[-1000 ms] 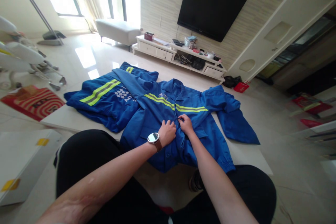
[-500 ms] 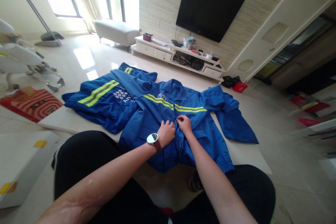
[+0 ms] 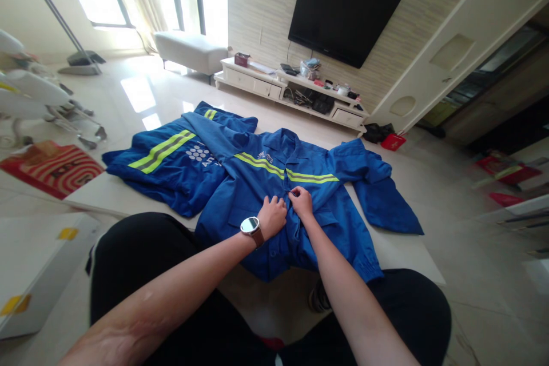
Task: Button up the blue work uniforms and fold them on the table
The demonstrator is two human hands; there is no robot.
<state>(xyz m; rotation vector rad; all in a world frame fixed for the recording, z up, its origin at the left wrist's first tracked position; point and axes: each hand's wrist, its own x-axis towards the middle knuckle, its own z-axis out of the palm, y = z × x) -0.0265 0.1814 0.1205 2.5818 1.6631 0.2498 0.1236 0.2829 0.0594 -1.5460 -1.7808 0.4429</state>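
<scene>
A blue work jacket (image 3: 257, 194) with a yellow-and-grey reflective stripe across its chest lies spread, front up and collar away from me, on a low white table (image 3: 412, 251). My right hand (image 3: 301, 202) pinches the edge of its front opening just below the stripe. Against the other side of that opening, my left hand (image 3: 273, 218), watch at the wrist, has its fingers bent on the cloth; its thumb is hidden. Whatever small part lies between the fingertips is too small to make out. A second blue garment (image 3: 171, 166) with a stripe and white print lies bunched to the left.
A red-and-tan paper bag (image 3: 55, 171) stands left of the table, near a white box (image 3: 38, 274) with yellow latches. My knees flank the table's near edge. Beyond are a grey bench (image 3: 191, 51), a low TV cabinet (image 3: 249, 83) and a wall-mounted television (image 3: 343, 11).
Both hands stay at the same place on the jacket's front opening, with hardly any finger movement. The whole view has shifted very slightly.
</scene>
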